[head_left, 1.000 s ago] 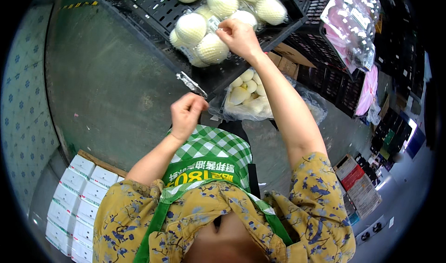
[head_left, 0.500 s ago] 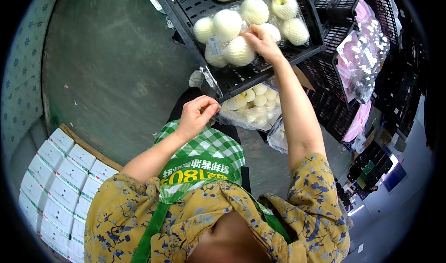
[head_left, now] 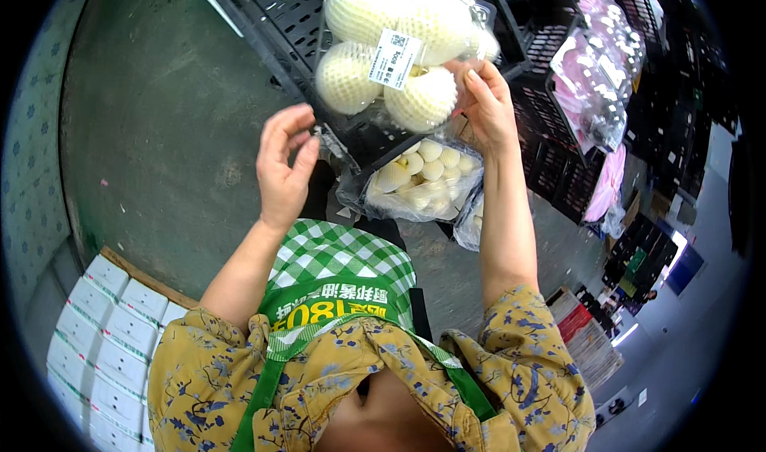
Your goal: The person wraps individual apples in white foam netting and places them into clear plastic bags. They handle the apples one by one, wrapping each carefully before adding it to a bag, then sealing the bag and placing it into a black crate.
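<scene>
A clear plastic pack of round, pale fruits in white foam nets (head_left: 431, 33) is raised over the near part of a black slotted plastic crate (head_left: 279, 13). The right hand (head_left: 487, 105) grips the pack's near right corner, thumb showing; the tips of its other fingers are hard to make out behind the plastic. The left hand (head_left: 286, 161), blurred, has its fingers parted and loosely bent, beside the crate's near left corner. The upper picture edge cuts off the crate's far end, and the pack hides much of its inside. Below the near rim, a clear bag of pale netted fruits (head_left: 427, 173) is partly covered. Open green floor (head_left: 175, 133) spreads left of the left hand; stacked black mesh crates (head_left: 550, 157) stand close on the right hand's outer side.
</scene>
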